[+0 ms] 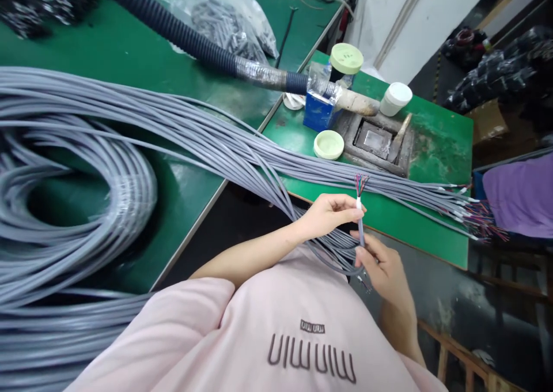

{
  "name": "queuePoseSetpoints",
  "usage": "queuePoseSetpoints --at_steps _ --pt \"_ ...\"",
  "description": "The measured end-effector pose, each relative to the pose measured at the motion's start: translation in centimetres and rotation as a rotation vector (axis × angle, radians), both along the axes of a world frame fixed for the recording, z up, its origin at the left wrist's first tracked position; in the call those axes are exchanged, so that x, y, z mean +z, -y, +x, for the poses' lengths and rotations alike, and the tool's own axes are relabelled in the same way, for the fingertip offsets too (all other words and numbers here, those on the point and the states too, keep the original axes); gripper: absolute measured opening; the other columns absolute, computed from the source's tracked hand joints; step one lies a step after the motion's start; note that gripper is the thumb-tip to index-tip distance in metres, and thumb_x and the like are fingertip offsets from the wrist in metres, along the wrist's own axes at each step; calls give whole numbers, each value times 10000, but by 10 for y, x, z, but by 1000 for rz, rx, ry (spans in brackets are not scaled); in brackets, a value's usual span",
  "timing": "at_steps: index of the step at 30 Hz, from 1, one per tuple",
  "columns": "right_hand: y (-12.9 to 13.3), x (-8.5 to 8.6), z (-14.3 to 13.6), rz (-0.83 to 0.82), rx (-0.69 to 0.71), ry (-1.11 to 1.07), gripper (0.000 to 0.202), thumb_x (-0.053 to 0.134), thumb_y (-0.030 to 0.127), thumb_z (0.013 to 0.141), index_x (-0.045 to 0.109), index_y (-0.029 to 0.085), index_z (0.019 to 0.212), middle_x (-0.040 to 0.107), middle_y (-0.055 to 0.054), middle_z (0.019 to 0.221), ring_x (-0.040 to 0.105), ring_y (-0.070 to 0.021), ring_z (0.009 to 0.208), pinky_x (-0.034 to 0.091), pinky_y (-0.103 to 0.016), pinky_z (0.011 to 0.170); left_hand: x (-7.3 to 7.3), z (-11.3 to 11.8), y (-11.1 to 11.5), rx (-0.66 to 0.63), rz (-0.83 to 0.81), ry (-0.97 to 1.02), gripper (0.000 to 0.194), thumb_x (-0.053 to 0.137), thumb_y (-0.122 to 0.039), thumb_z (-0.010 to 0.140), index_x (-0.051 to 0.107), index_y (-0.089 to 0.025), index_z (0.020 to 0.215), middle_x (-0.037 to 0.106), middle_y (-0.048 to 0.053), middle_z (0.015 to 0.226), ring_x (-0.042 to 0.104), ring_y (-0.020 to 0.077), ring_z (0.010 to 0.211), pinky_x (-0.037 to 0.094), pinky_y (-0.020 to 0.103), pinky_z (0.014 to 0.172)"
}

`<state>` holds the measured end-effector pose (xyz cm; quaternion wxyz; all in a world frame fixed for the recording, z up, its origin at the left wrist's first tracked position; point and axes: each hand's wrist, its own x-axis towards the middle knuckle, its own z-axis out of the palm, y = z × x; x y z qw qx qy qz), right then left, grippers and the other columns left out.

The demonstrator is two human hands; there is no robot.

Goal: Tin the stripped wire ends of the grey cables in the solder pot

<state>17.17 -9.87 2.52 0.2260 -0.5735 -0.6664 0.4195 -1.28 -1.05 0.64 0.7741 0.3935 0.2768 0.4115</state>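
A grey cable (362,230) stands nearly upright between my hands, with a white sleeve near its end and thin coloured wires (360,185) fanning out on top. My left hand (329,214) pinches it at the white sleeve between thumb and fingers. Lower down, my right hand (382,262) grips the same cable's grey jacket. Behind them a long bundle of grey cables (302,164) runs across the table, its stripped wire ends (479,219) spread at the right. More grey cables (337,248) hang by my lap, partly hidden by my left arm.
Behind the bundle sit a square metal pot (375,139) with a scraper (400,138), a shallow pale dish (329,144), a white tub (395,99) and a blue box (318,110). A black hose (194,40) arches overhead. Coiled cables (129,207) lie at left; purple cloth (518,196) at right.
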Motion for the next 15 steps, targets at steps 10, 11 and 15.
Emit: queuePoseSetpoints --at_steps 10,11,15 --pt "-11 -10 -16 30 -139 -187 275 527 343 923 645 182 733 616 12 598 550 -104 555 433 -230 577 -4 5 14 -3 -30 -37 417 802 -463 657 590 -108 713 612 -3 599 558 73 534 432 199 536" --pt "-12 -13 -18 24 -167 -218 323 510 350 932 620 179 682 601 11 570 531 -100 529 424 -230 560 -5 7 15 1 -17 -41 417 795 -467 666 589 -108 725 607 -5 598 556 71 532 432 198 536" --pt "-15 -24 -23 -47 -260 -397 270 502 391 934 644 176 854 543 30 481 470 -106 445 369 -232 469 -5 9 12 124 30 -17 398 790 -431 688 595 -124 849 546 -53 576 503 47 506 403 184 529"
